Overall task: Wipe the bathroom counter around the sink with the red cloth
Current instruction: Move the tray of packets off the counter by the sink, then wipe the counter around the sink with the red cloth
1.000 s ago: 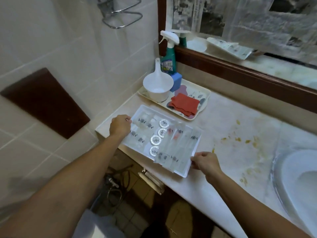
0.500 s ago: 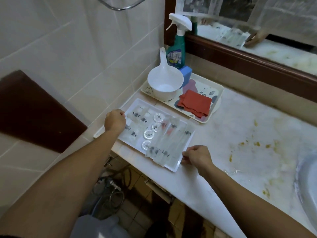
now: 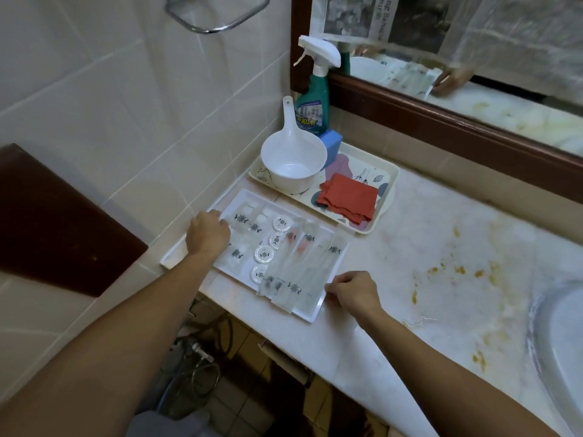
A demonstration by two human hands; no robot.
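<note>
A folded red cloth (image 3: 348, 198) lies on a patterned tray (image 3: 383, 181) at the back left of the marble counter (image 3: 419, 247). In front of it sits a white tray (image 3: 314, 312) of wrapped toiletries. My left hand (image 3: 206, 234) grips that tray's left edge, and my right hand (image 3: 353, 291) pinches its front right corner. Yellow-brown stains (image 3: 457, 269) dot the counter between the trays and the sink (image 3: 558, 335) at the right edge.
A white scoop (image 3: 291, 159), a green spray bottle (image 3: 314, 99) and a blue sponge (image 3: 332, 143) stand at the back of the patterned tray. A wood-framed mirror (image 3: 457, 124) runs along the back wall. Tiled wall closes the left side. Pipes show under the counter.
The white tray has slid left toward the wall with both hands holding it. The view has shifted left, so less of the sink shows.
</note>
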